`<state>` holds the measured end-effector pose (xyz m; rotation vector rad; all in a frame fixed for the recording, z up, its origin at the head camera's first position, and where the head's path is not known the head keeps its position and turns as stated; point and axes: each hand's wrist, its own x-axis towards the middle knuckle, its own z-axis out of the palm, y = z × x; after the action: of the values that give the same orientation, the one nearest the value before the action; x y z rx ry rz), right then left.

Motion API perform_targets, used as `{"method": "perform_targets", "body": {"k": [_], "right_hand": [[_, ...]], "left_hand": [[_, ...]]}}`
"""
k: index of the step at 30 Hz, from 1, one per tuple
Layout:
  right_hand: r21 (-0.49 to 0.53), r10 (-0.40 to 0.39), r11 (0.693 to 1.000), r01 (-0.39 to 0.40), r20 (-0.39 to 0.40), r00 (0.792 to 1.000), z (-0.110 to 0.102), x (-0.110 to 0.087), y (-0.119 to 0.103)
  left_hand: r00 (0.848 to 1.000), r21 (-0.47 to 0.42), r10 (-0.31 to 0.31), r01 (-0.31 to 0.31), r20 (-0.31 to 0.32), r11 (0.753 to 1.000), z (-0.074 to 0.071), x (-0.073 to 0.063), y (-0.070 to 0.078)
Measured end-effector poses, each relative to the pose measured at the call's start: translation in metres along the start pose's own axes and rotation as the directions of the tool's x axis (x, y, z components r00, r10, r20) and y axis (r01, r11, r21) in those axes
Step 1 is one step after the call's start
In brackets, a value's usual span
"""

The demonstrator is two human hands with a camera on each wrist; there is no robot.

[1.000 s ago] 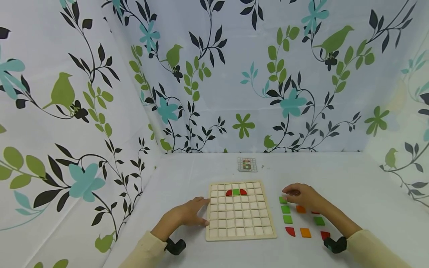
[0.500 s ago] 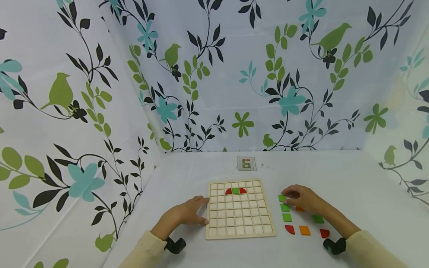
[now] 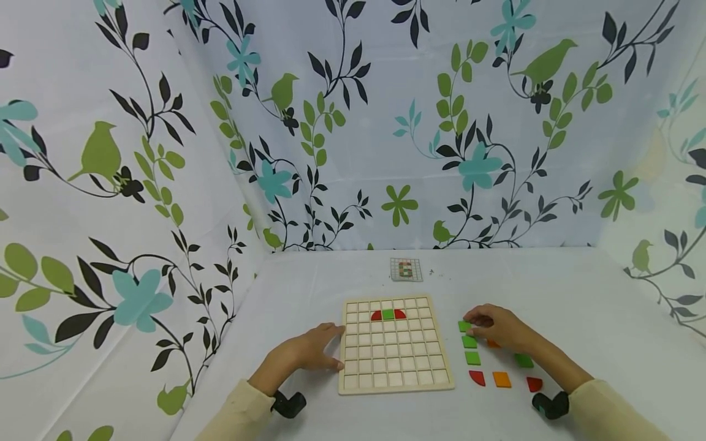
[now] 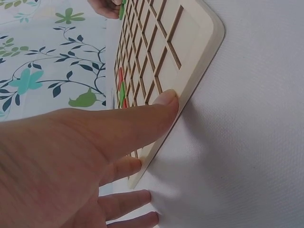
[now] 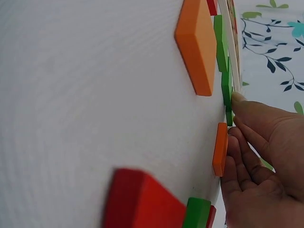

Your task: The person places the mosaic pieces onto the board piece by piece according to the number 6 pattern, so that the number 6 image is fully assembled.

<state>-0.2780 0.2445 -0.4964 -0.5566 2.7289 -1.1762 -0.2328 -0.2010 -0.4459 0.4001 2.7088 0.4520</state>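
Note:
My left hand (image 3: 315, 348) rests at the left edge of a pale wooden grid board (image 3: 398, 388). In the left wrist view the thumb lies on the board's rim and a fingertip touches it farther along; the other fingers spread over the table. Two red quarter-round tiles (image 3: 377, 316) flank a green square tile (image 3: 388, 314) in an upper row of the board. Right of the board, my right hand (image 3: 499, 324) pinches the top green square tile (image 3: 463, 326) of a column between thumb and index finger. Its other fingers are curled beside an orange tile (image 5: 220, 149).
Below that tile lie two more green squares (image 3: 472, 358) and a red quarter-round tile (image 3: 477, 378). An orange square (image 3: 502, 380), another green tile (image 3: 524, 361) and a red tile (image 3: 534, 384) lie nearby. A small patterned grid card (image 3: 406, 269) sits behind the board.
Since a second ago my right hand has come down slightly, its thumb and index finger now around the top green tile. My left hand has stayed at the board's edge.

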Motion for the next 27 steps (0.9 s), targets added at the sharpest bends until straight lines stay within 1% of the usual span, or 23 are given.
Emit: {"method": "perform_targets", "body": {"k": [8, 18, 27], "right_hand": [[-0.010, 0.004, 1.000, -0.004, 0.000, 1.000, 0.0015, 0.0012, -0.0016], [-0.031, -0.005, 1.000, 0.005, -0.005, 1.000, 0.0022, 0.0016, -0.0002], [-0.020, -0.005, 1.000, 0.005, -0.010, 1.000, 0.0033, 0.0020, 0.0014]], "left_hand": [[1.000, -0.007, -0.014, 0.014, 0.003, 1.000, -0.0011, -0.0012, 0.0011], [1.000, -0.001, -0.004, 0.004, 0.000, 1.000, -0.0002, 0.0009, 0.0001], [1.000, -0.003, -0.014, 0.014, 0.002, 1.000, -0.0002, 0.0015, 0.0006]]}}
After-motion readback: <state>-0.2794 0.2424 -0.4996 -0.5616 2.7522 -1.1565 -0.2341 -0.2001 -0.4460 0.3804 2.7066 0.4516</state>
